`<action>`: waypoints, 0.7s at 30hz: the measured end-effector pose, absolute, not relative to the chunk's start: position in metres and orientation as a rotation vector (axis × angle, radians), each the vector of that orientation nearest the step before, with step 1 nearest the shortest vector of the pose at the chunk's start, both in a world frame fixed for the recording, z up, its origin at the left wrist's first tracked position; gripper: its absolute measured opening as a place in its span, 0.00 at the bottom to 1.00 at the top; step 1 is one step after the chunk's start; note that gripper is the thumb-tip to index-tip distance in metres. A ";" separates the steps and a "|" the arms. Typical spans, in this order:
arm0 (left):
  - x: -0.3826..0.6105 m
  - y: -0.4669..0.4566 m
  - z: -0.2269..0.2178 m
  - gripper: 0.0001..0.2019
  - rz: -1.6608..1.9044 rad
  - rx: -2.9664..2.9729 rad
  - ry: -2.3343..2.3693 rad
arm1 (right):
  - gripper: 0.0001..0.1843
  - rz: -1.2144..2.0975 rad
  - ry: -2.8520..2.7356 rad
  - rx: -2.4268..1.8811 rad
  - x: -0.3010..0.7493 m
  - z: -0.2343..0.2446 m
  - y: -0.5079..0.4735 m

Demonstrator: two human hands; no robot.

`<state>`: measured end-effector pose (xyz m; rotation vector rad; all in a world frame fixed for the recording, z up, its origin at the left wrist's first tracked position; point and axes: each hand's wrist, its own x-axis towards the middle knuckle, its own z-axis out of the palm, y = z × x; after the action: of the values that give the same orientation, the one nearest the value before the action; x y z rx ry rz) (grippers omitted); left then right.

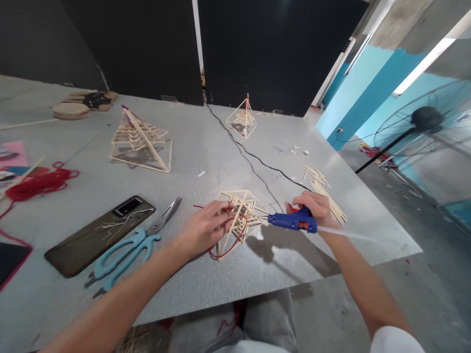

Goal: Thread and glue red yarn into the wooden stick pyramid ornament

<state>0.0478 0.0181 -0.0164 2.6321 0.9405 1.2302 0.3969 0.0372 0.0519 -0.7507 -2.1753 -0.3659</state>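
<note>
My right hand (312, 203) is wrapped round a blue hot glue gun (294, 221), with a clear glue stick (336, 231) poking out of its back end. The gun's nozzle points left and meets, or nearly meets, the right corner of a pyramid frame of thin wooden sticks (235, 230). On the frame's left side, the fingers of my left hand (211, 225) close on its sticks; the exact grip is partly hidden. A red string (245, 228) loops over the frame and beneath my left hand.
Light-blue scissors (125, 252) and a phone (99, 235) lie left of my left hand. Red yarn (47, 181) sits farther left. Two stick pyramids (142, 139) (243, 120) stand behind. Loose sticks (327, 198) lie right, and a black cord (257, 159) crosses the table.
</note>
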 end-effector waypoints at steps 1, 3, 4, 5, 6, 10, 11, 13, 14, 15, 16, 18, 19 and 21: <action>0.051 0.017 -0.020 0.09 1.280 2.584 0.937 | 0.09 -0.423 -2.185 -0.728 0.390 0.048 0.036; 0.057 0.015 -0.026 0.09 1.338 2.493 0.963 | 0.09 -0.516 -2.205 -0.697 0.382 0.039 0.034; 0.060 0.013 -0.027 0.09 1.345 2.459 0.993 | 0.09 -0.542 -2.217 -0.686 0.380 0.034 0.033; 0.062 0.011 -0.027 0.08 1.339 2.433 1.025 | 0.09 -0.553 -2.231 -0.683 0.378 0.030 0.032; 0.063 0.009 -0.027 0.08 1.329 2.414 1.055 | 0.09 -0.558 -2.236 -0.683 0.377 0.027 0.031; 0.063 0.004 -0.021 0.07 1.335 2.389 1.062 | 0.12 -0.581 -2.195 -0.681 0.372 0.022 0.025; 0.062 0.003 -0.020 0.07 1.334 2.387 1.046 | 0.13 -0.588 -2.178 -0.678 0.371 0.021 0.023; 0.060 0.002 -0.019 0.08 1.328 2.381 1.018 | 0.13 -0.590 -2.168 -0.691 0.368 0.020 0.019; 0.059 0.001 -0.019 0.09 1.321 2.378 1.007 | 0.13 -0.586 -2.170 -0.706 0.367 0.019 0.017; 0.058 0.001 -0.019 0.09 1.310 2.376 0.999 | 0.13 -0.576 -2.175 -0.723 0.367 0.018 0.016; 0.057 0.001 -0.019 0.09 1.298 2.377 0.994 | 0.14 -0.562 -2.185 -0.743 0.366 0.017 0.015; 0.056 0.001 -0.020 0.10 1.277 2.392 0.993 | 0.16 -0.540 -2.199 -0.759 0.367 0.014 0.014; 0.055 0.001 -0.020 0.10 1.268 2.408 0.993 | 0.16 -0.534 -2.199 -0.750 0.367 0.013 0.014; 0.054 0.002 -0.019 0.08 1.267 2.450 0.982 | 0.15 -0.523 -2.191 -0.741 0.368 0.011 0.015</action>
<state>0.0541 0.0020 -0.0195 2.4500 0.9818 1.2672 0.3681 0.0147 0.0111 -0.7408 -2.1910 -0.5226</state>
